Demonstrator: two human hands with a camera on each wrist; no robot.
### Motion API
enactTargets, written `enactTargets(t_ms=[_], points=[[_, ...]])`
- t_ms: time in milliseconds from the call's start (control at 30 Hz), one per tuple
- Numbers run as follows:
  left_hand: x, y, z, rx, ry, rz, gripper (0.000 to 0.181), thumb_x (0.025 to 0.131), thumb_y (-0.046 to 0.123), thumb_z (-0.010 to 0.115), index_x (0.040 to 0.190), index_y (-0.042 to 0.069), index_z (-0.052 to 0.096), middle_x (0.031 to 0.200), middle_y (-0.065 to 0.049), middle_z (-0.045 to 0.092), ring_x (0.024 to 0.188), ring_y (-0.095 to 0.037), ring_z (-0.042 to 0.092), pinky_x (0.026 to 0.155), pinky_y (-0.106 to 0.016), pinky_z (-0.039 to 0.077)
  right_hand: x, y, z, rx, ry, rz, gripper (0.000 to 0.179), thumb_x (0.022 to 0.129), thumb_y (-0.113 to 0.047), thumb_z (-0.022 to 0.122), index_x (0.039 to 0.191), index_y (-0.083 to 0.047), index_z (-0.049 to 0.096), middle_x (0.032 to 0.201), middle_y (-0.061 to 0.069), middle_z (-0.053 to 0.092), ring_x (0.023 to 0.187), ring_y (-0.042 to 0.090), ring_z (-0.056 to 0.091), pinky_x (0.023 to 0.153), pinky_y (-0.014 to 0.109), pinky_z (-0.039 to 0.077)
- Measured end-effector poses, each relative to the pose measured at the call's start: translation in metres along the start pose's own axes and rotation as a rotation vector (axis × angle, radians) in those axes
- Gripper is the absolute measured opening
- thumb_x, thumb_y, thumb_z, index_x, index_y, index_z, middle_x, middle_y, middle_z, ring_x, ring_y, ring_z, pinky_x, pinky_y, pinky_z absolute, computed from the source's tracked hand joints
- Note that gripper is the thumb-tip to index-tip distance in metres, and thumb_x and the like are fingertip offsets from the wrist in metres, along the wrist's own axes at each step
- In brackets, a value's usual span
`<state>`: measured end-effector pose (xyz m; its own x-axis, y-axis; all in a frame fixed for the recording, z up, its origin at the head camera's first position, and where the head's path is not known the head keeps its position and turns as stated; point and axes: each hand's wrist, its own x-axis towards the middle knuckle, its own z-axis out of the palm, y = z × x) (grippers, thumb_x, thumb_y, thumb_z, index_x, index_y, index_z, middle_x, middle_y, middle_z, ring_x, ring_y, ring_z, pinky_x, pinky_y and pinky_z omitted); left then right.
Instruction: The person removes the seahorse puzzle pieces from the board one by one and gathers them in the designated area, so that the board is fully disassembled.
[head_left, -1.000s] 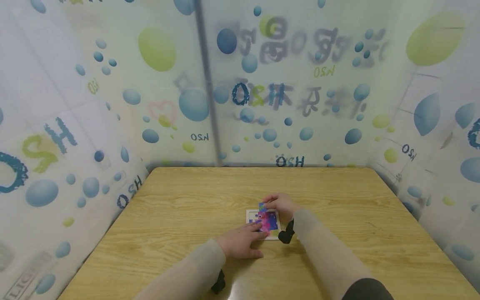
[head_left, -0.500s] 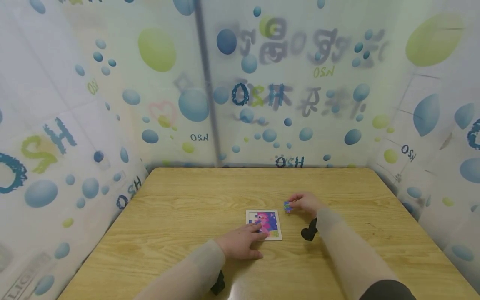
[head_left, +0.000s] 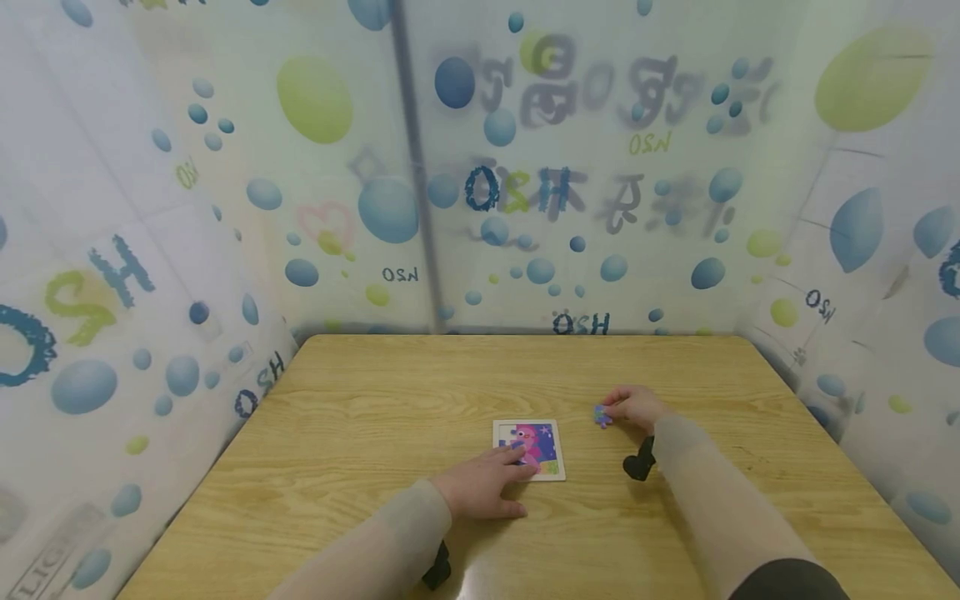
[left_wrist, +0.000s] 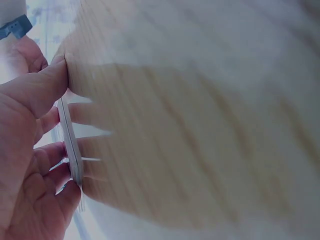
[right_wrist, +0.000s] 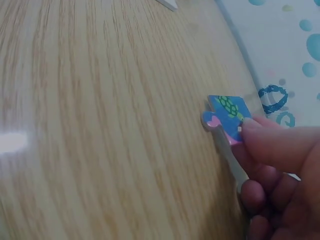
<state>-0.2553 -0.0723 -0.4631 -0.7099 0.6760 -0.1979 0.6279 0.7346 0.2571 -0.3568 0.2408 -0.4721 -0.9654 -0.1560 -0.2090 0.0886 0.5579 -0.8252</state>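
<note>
A small square jigsaw puzzle (head_left: 547, 433) in a white frame lies on the table, showing a pink creature on blue. My left hand (head_left: 483, 483) rests across its lower left part with fingers extended, hiding that area. In the left wrist view the frame's edge (left_wrist: 72, 145) shows beside the left hand's fingers. To the right of the frame, my right hand (head_left: 637, 407) pinches a jigsaw piece (head_left: 602, 416) between thumb and fingers. The right wrist view shows this piece (right_wrist: 230, 117) is blue with a green turtle and a pink patch, held at the table surface.
The wooden table (head_left: 390, 392) extends around both hands. A patterned curtain (head_left: 337, 292) hangs along its back and sides. Black straps with small devices (head_left: 640, 460) sit at the wrists.
My right hand has moved right, lifting the turtle piece away from the frame's upper edge to the table at the right. My left hand has stayed on the puzzle.
</note>
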Motion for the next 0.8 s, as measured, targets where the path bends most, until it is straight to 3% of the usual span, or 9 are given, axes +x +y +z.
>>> enactTargets(t_ms=[367,800], points=[[-0.0006,0.0001,0.0004,0.002,-0.009,-0.008,0.064,0.090,0.054,0.058,0.147,0.032,0.040,0.158,-0.001,0.025,0.143,-0.025,0.025,0.114,-0.040,0.027,0.0069,0.0070,0.0003,-0.097,0.011,-0.017,0.014,0.091,-0.008,0.065,0.101,0.000,0.066,0.101,0.012,0.063,0.098,0.029,0.053,0.091,0.047,0.042],[-0.0022,0.0001,-0.0020,-0.013,-0.015,0.002,0.063,0.090,0.054,0.058,0.147,0.032,0.040,0.158,-0.001,0.024,0.143,-0.024,0.025,0.114,-0.040,0.027,0.0080,0.0075,0.0021,-0.129,0.026,-0.008,0.013,0.091,-0.008,0.064,0.101,0.000,0.066,0.101,0.013,0.064,0.097,0.030,0.053,0.092,0.049,0.041]])
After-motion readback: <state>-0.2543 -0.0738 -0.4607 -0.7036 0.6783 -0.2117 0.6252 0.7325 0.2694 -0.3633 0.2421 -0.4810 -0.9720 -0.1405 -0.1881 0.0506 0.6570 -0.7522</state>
